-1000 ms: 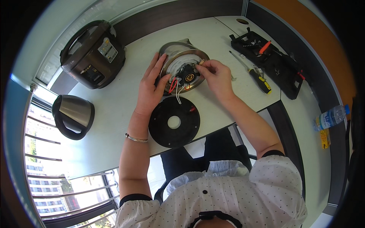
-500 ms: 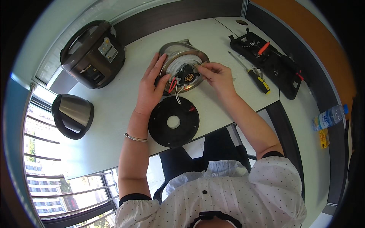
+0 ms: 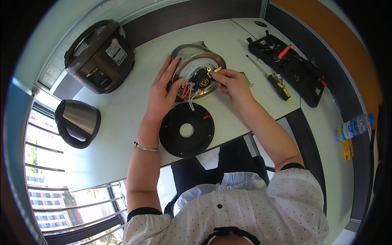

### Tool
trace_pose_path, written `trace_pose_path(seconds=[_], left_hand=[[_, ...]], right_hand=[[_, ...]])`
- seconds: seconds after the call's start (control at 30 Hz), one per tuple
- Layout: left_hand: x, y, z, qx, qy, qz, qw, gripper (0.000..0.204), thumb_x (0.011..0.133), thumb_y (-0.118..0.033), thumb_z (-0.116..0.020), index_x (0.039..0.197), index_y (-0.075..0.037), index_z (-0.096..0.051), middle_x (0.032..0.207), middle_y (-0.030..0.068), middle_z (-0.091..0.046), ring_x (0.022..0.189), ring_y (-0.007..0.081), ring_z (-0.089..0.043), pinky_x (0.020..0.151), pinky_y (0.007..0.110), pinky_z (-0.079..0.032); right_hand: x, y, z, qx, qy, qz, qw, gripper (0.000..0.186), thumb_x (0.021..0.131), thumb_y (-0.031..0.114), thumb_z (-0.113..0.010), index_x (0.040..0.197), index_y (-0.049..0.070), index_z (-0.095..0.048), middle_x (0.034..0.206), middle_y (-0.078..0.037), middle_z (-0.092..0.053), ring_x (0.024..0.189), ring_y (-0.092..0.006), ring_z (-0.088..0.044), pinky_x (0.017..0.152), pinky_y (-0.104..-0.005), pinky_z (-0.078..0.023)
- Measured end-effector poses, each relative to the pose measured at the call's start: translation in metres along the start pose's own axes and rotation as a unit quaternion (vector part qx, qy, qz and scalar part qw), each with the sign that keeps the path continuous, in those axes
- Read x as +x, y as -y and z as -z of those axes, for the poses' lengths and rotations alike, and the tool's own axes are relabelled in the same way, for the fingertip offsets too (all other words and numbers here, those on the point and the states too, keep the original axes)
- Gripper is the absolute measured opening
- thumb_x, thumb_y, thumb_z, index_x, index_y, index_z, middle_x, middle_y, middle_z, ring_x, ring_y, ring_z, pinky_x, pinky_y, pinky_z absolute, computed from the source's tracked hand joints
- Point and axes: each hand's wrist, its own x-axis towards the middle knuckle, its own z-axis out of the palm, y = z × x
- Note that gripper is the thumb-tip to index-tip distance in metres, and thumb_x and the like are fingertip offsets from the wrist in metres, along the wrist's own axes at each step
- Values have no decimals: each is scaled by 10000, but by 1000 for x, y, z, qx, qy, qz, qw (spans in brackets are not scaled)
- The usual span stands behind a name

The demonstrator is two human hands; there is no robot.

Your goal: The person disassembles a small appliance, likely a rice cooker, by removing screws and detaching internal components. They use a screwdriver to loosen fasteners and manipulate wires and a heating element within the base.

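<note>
A round metal appliance base (image 3: 220, 59) lies on the table in front of me, its underside facing up. A black connector (image 3: 201, 80) with brass rings sits inside it, with red wires (image 3: 185, 90) and white wires (image 3: 191, 101) hanging toward me. My left hand (image 3: 162, 92) grips the base's left side, long fingers stretched along the rim and thumb bent inward. Between thumb and index finger, my right hand (image 3: 233, 85) pinches a small brass-coloured metal bracket (image 3: 210, 72) at the connector's upper right edge. Nearer me lies a black disc (image 3: 171, 134) with a central hole.
A screwdriver (image 3: 277, 85) lies to the right, beside an opened black tool case (image 3: 294, 69). A rice cooker (image 3: 104, 61) and a steel kettle (image 3: 81, 120) stand on the left. A water bottle (image 3: 355, 127) lies at the far right. The table's front edge runs below the disc.
My right hand has turned slightly and drawn a little to the right. The brass-coloured bracket now shows clearly in its fingertips. My left hand stays on the rim.
</note>
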Motion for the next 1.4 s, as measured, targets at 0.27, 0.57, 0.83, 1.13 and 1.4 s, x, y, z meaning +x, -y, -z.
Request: trace_pose_path(seconds=[0.27,0.57,0.83,1.13,1.4], left_hand=[[0,-1,1,18,0,-8,1000,512,860,-54,-609,1356,-93,-487,1414,211,-428,1231,355,-497,978,357,-437],[0,0,-1,0,-6,-13,1000,517,854,-33,-609,1354,-89,-489,1411,211,-432,1217,346,-512,971,357,-442],[1,0,-1,0,-7,-11,1000,513,857,-34,-606,1353,-93,-491,1416,211,-427,1244,341,-493,989,358,-430],[0,-1,0,8,-5,-3,1000,513,857,-40,-605,1354,-96,-491,1414,211,-430,1239,342,-496,989,361,-428],[1,-2,0,4,-4,-6,1000,519,847,-23,-610,1349,-95,-496,1414,210,-430,1219,338,-512,965,351,-448]], right_hand=[[0,-2,4,1,5,15,1000,156,804,170,-761,857,49,-679,649,21,-570,517,-35,-440,452,-185,-288],[0,-6,-1,-45,-29,67,996,170,815,175,-754,839,25,-678,626,12,-569,500,-39,-445,430,-187,-295],[11,-18,2,-105,-41,179,977,155,825,148,-745,862,10,-685,668,10,-601,557,-39,-498,478,-169,-355],[5,-10,0,-90,-29,165,982,141,819,97,-727,832,-35,-679,662,-17,-615,580,-69,-530,531,-208,-421],[14,-22,7,-237,-69,314,917,121,804,105,-717,817,-11,-684,670,-81,-636,564,-126,-566,544,-255,-441]])
